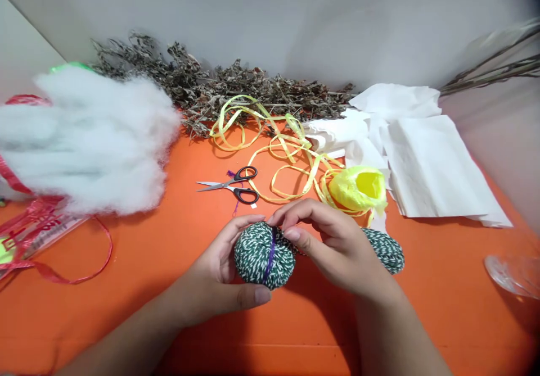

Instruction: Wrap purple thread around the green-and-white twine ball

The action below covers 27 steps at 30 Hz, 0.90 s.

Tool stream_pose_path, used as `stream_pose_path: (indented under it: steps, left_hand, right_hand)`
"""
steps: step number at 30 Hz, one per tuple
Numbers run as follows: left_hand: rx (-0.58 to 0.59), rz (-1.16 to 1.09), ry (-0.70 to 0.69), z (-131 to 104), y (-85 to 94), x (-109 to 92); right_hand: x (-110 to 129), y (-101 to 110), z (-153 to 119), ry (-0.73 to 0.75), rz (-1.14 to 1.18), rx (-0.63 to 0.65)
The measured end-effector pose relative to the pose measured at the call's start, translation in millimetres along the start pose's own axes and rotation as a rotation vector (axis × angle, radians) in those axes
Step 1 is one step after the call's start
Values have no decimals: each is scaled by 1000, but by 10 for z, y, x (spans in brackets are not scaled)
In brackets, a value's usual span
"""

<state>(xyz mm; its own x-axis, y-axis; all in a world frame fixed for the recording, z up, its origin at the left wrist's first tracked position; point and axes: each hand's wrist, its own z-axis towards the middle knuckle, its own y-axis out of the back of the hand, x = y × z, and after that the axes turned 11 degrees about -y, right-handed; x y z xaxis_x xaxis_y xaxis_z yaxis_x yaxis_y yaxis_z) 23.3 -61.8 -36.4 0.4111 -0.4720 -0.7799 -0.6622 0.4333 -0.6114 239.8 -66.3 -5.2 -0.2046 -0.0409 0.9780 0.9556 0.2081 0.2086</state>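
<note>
A round ball of green-and-white yarn [252, 255] with a purple thread [270, 258] tied around its middle sits in my left hand [219, 275]. The left thumb presses its near side and the fingers curl behind it. At the ball's top right, my right hand [327, 238] pinches with thumb and index finger where the purple thread ends; what exactly lies between these fingertips is too small to make out. Past the right hand, a second green-and-white yarn bundle [385, 250] lies partly hidden. Open-bladed scissors [230, 186] with black handles rest beyond the ball.
White fluffy stuffing [105, 140] is heaped at left above red plastic ribbon [63, 277]. Dried plant stems [236, 92] line the wall. Loose yellow ribbon [274, 188], a yellow ribbon roll [354, 190] and white sheets [434, 168] cover the back right. A clear plastic object [512, 275] stands at far right.
</note>
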Motion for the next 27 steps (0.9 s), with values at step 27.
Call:
stream_pose_path:
  steps: [27]
  left_hand:
    - [-101,64,102,3,-10,7]
  right_hand:
    - [56,-31,-36,35,-110,-22]
